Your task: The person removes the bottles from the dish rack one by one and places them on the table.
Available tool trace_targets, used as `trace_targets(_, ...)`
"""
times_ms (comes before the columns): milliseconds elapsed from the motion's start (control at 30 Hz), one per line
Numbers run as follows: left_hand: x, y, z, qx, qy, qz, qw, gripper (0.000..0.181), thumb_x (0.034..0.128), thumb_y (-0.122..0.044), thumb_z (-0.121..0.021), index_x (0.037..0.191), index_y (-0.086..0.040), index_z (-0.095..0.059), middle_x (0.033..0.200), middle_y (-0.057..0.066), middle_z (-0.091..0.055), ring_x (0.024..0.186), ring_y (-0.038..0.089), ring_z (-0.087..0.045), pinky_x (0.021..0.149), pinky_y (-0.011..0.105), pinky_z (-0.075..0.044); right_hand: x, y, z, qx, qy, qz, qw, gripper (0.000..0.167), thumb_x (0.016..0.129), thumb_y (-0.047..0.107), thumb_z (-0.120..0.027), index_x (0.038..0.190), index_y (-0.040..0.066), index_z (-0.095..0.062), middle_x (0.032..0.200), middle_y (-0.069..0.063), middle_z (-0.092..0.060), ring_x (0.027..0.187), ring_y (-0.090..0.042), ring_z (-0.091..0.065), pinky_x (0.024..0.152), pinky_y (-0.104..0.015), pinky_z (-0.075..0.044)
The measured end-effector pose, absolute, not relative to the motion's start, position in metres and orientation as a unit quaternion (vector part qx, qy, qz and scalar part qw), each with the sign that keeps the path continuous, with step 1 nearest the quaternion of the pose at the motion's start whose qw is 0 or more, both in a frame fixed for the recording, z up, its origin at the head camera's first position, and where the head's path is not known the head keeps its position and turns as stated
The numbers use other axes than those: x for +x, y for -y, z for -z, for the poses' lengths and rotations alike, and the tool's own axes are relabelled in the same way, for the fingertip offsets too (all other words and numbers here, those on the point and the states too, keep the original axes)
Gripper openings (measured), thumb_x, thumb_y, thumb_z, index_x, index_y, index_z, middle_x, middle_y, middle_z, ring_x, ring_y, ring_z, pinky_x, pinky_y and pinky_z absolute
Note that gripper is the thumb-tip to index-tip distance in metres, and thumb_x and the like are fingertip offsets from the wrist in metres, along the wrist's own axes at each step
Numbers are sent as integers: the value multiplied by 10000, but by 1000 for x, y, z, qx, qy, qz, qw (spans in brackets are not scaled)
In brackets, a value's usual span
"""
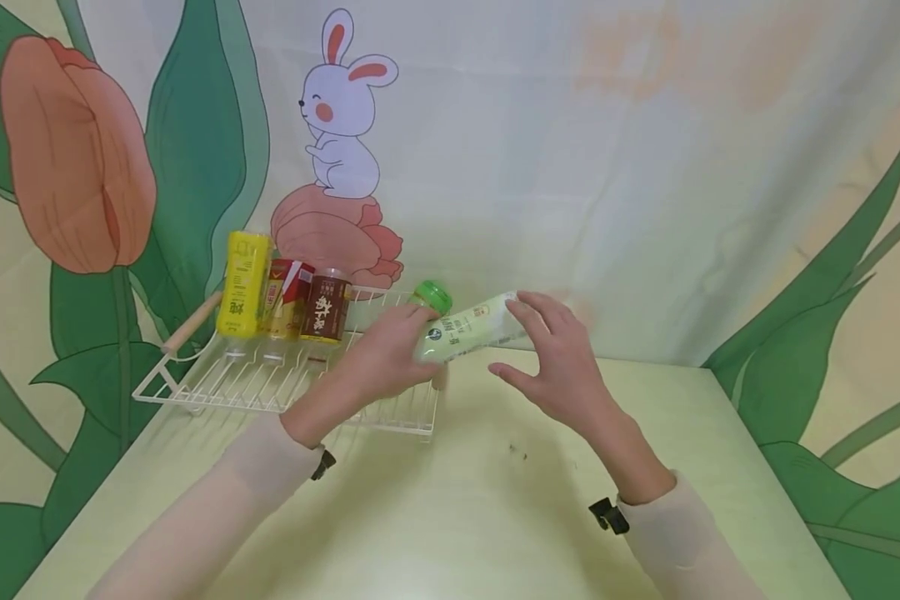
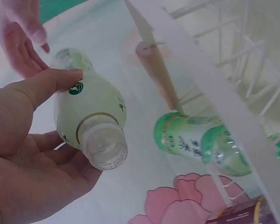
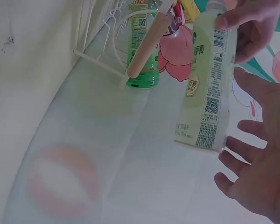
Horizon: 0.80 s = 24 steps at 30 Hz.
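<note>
A pale green labelled drink bottle (image 1: 471, 327) is held tilted above the table by my left hand (image 1: 386, 354). In the left wrist view, thumb and fingers wrap the bottle (image 2: 91, 100) near its shoulder, and its clear neck end points toward that camera; whether a cap is on, I cannot tell. My right hand (image 1: 562, 354) is by the bottle's base with spread, lightly bent fingers. The right wrist view shows its fingertips right beside the lower end of the bottle (image 3: 207, 84); contact is unclear. Behind the left hand, a green-capped bottle (image 1: 432, 296) is partly hidden.
A white wire rack (image 1: 217, 398) with wooden handles (image 1: 191, 322) stands on the table's left. On it are a yellow bottle (image 1: 246, 287), a red and yellow package (image 1: 288, 300) and a brown container (image 1: 326, 308). A printed curtain (image 1: 495, 167) hangs behind the table (image 1: 645, 425).
</note>
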State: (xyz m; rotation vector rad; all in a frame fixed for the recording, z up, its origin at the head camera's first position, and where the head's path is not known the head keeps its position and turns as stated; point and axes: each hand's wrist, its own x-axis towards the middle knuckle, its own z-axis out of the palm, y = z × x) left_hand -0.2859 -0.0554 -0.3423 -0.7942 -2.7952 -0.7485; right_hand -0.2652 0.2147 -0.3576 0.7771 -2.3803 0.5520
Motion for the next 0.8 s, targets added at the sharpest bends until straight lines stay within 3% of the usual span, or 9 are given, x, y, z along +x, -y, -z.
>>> trace_targets(200, -271, 47, 332, -305, 928, 197, 79, 711, 832, -177, -921, 1449, -49, -592, 1369, 93, -632, 1173, 254, -582, 1000, 415, -548, -261, -209, 351, 314, 900, -92, 289, 846, 760, 349, -977, 1442, 16, -604, 1441, -157, -615, 1402, -373, -478, 1171, -565, -366)
trace_targets(333, -268, 45, 331, -331, 923, 181, 74, 672, 843, -165, -916, 1428, -59, -601, 1375, 92, -627, 1199, 243, -585, 1014, 400, -544, -260, -204, 351, 322, 907, -58, 266, 758, 769, 325, -974, 1382, 20, -649, 1352, -127, -661, 1324, -350, -536, 1161, -526, -389)
trace_targets(567, -267, 45, 335, -363, 911, 185, 63, 656, 848, -170, -920, 1412, -67, -601, 1359, 71, -632, 1158, 217, -592, 976, 372, -556, -258, -201, 353, 329, 916, -65, 219, 639, 792, 253, -964, 1316, 19, -683, 1255, -99, -696, 1185, -312, -596, 982, -489, -522)
trace_targets(800, -265, 40, 339, -385, 900, 191, 64, 631, 852, -158, -915, 1395, -60, -608, 1328, 43, -629, 1149, 202, -584, 956, 349, -559, -253, -205, 353, 334, 919, -72, 194, 581, 790, 229, -964, 1257, 23, -686, 1187, -90, -693, 1107, -282, -603, 878, -420, -561)
